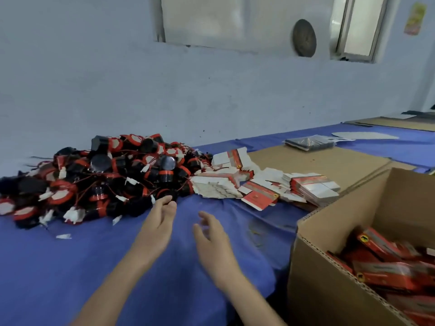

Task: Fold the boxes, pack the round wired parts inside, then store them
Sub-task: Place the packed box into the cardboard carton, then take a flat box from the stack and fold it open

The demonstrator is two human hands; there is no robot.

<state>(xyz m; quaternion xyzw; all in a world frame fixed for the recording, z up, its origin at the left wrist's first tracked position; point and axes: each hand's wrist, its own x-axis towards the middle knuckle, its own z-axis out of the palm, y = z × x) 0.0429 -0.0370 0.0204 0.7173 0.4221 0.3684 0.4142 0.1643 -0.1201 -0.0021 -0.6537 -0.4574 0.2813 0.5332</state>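
Note:
A large heap of round black parts with red bands, red wires and white plugs (101,175) lies on the blue cloth at the left. Right of it are stacks of flat, unfolded red-and-white boxes (256,184). My left hand (160,220) stretches forward, its fingertips at the near edge of the heap and touching a black part there; I cannot tell whether it grips it. My right hand (211,234) hovers over the cloth beside it, fingers loose, holding nothing. At the right an open brown carton (329,236) holds several folded red boxes (386,267).
The blue cloth (70,267) covers the table in front of a pale wall. Flat brown cardboard (317,161) lies behind the box stacks, with a dark wrapped bundle (309,142) and a white sheet (367,135) farther back. The carton stands close to my right forearm.

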